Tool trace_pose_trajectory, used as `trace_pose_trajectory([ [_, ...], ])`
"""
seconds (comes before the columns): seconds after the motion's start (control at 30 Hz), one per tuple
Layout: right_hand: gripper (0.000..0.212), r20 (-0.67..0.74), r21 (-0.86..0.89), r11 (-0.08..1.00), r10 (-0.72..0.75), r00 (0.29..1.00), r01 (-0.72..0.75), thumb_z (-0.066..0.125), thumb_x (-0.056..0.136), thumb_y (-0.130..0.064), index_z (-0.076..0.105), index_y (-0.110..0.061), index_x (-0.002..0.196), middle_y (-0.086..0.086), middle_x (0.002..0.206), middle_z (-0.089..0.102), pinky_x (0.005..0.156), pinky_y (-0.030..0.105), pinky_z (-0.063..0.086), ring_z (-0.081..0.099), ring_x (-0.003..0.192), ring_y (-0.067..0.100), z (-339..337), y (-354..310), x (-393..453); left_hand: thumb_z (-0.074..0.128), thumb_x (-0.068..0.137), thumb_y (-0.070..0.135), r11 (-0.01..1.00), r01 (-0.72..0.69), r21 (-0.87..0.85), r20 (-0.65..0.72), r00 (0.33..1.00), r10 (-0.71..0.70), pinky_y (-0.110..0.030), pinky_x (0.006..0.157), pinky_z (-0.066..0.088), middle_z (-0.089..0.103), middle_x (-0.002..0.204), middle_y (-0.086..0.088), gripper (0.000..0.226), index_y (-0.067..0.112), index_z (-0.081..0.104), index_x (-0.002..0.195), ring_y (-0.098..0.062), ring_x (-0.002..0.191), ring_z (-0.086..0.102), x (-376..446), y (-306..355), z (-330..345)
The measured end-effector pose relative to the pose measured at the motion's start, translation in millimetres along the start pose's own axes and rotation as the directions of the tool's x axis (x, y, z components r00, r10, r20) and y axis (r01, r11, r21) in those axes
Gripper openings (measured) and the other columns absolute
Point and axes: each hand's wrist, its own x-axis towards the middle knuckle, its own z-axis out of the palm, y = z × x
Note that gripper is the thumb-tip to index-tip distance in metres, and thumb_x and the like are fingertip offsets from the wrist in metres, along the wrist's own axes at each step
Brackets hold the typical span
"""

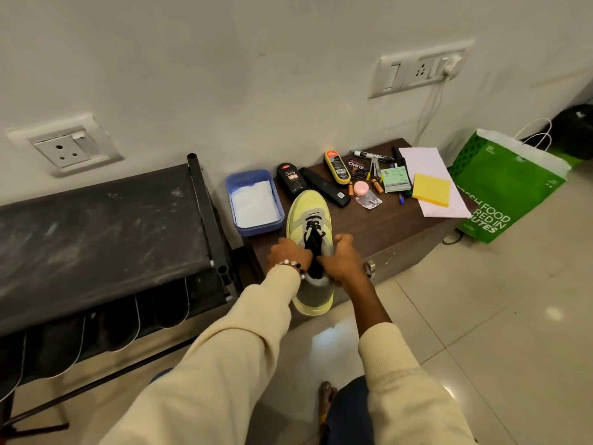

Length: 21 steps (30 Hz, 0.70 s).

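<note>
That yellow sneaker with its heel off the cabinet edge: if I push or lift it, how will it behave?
The sneaker likely tips heel-down if pushed nearer: its heel already overhangs the cabinet. Probably light and soft-sided: fabric upper, foam-looking sole. The black laces look floppy and could snag.

Your dark wooden tabletop [385, 226] carries a yellow-green sneaker [308, 208] at its near left, heel hanging past the near edge. A blue tray [260, 229] sits at the far left corner. Along the far edge you have a black polish bottle [291, 179], a long black object [324, 186], a yellow polish sponge [337, 167] and a tin [356, 167]. White paper [423, 162] covers the far right corner.
</note>
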Motion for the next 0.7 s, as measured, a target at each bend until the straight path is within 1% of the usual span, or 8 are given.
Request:
trace_pose_trajectory([
  [0.1,0.055,-0.017,-0.101,0.995,0.008,1.000,-0.009,0.069,0.081,-0.022,0.039,-0.011,0.126,0.017,0.119,0.055,0.086,0.043,0.051,0.055,0.106,0.032,3.2,-1.4,-0.1,0.070,0.082,0.045,0.987,-0.012,-0.160,0.061,0.998,0.022,-0.034,0.081,0.050,0.059,0.119,-0.016,0.063,0.000,0.053,0.123,-0.036,0.107,0.059,-0.5,-5.3,-4.4],
  [0.2,0.041,-0.147,-0.305,0.952,-0.004,0.989,-0.041,0.064,0.085,-0.029,0.051,-0.008,0.117,0.016,0.116,0.058,0.075,0.037,0.047,0.057,0.103,0.031,3.9,-8.0,1.1,0.076,0.078,0.041,0.953,0.027,-0.301,0.128,0.992,0.012,-0.043,0.088,0.053,0.063,0.113,-0.016,0.062,0.000,0.056,0.121,-0.034,0.101,0.061,-0.8,-10.5,-5.8],
  [0.33,0.042,-0.224,-0.454,0.885,0.000,0.975,-0.104,0.065,0.082,-0.038,0.057,-0.013,0.114,0.012,0.112,0.060,0.083,0.039,0.049,0.058,0.103,0.031,4.1,-15.9,2.3,0.079,0.076,0.031,0.891,0.084,-0.446,0.183,0.983,-0.001,-0.039,0.085,0.051,0.064,0.115,-0.013,0.058,0.005,0.057,0.122,-0.028,0.096,0.059,1.2,-17.7,-5.3],
  [0.47,0.043,-0.253,-0.414,0.901,0.023,0.967,-0.129,0.055,0.082,-0.048,0.061,-0.012,0.105,0.009,0.093,0.059,0.086,0.044,0.049,0.057,0.086,0.028,7.2,-12.5,4.3,0.079,0.075,0.019,0.866,0.095,-0.491,0.207,0.978,0.011,-0.039,0.088,0.049,0.060,0.116,-0.011,0.062,0.007,0.052,0.129,-0.029,0.101,0.057,-2.2,-22.5,-3.2],
  [0.53,0.044,-0.270,-0.383,0.912,0.045,0.962,-0.149,0.054,0.080,-0.047,0.061,-0.013,0.107,0.010,0.098,0.063,0.086,0.047,0.049,0.059,0.090,0.031,7.4,-11.6,3.0,0.080,0.073,0.019,0.853,0.094,-0.513,0.191,0.981,0.007,-0.044,0.095,0.049,0.059,0.122,-0.012,0.069,0.008,0.049,0.134,-0.031,0.109,0.057,-4.8,-22.8,-1.9],
  [0.6,0.041,-0.267,-0.366,0.918,0.050,0.962,-0.149,0.056,0.082,-0.041,0.059,-0.011,0.110,0.012,0.103,0.063,0.084,0.040,0.048,0.059,0.094,0.032,5.4,-13.1,0.5,0.079,0.073,0.021,0.857,0.080,-0.509,0.184,0.983,0.018,-0.046,0.098,0.048,0.059,0.127,-0.012,0.070,0.009,0.048,0.135,-0.032,0.112,0.057,-5.7,-23.9,-0.4],
  [0.63,0.040,-0.236,-0.359,0.924,0.049,0.970,-0.134,0.056,0.084,-0.039,0.058,-0.010,0.111,0.013,0.106,0.062,0.080,0.036,0.047,0.059,0.096,0.032,3.5,-14.3,-1.0,0.078,0.074,0.021,0.863,0.066,-0.501,0.171,0.985,0.024,-0.045,0.097,0.049,0.060,0.126,-0.012,0.067,0.009,0.050,0.134,-0.031,0.110,0.058,-5.2,-25.5,0.6],
  [0.7,0.040,-0.108,-0.297,0.951,0.057,0.993,-0.086,0.059,0.086,-0.036,0.057,-0.007,0.113,0.015,0.109,0.061,0.074,0.036,0.050,0.059,0.097,0.032,-1.4,-15.3,-1.9,0.078,0.074,0.024,0.875,0.045,-0.481,0.155,0.987,0.034,-0.044,0.095,0.051,0.063,0.121,-0.012,0.064,0.008,0.054,0.131,-0.030,0.106,0.061,-3.8,-27.4,1.1],
])
